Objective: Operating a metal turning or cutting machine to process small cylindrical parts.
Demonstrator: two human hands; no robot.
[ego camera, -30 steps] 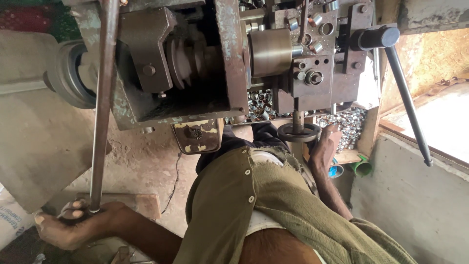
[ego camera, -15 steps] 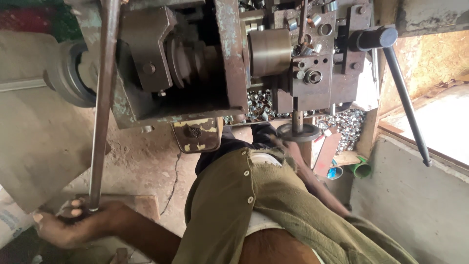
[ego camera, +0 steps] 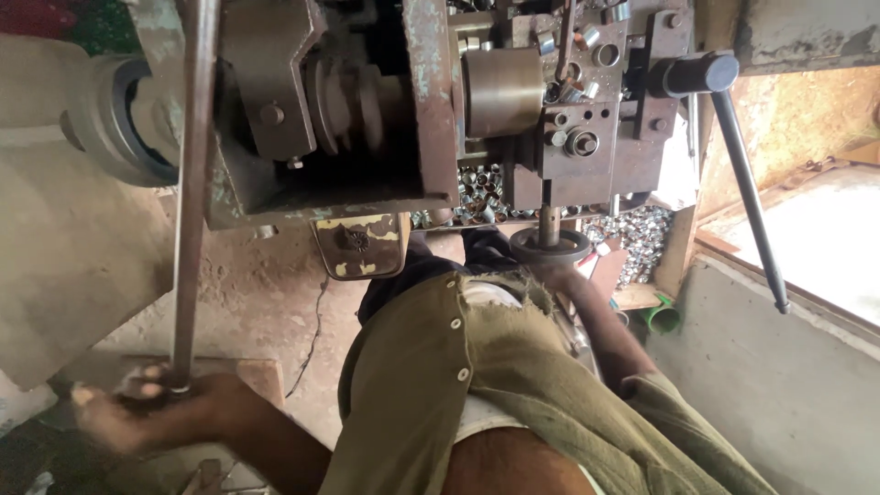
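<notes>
Slipped under the handwheel (ego camera: 550, 246), right hand (ego camera: 576, 280) hides its grip; left hand (ego camera: 137, 412), seemingly mid-stroke, clenches the lever (ego camera: 188, 202) rising above it, needing steady pull.

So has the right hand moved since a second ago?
Yes. The right hand has slid left in view, from beside the handwheel to just beneath its rim; fingers mostly hidden.

A metal workshop: rusty lathe-like machine (ego camera: 412, 119), piled metal parts (ego camera: 632, 234).
</notes>
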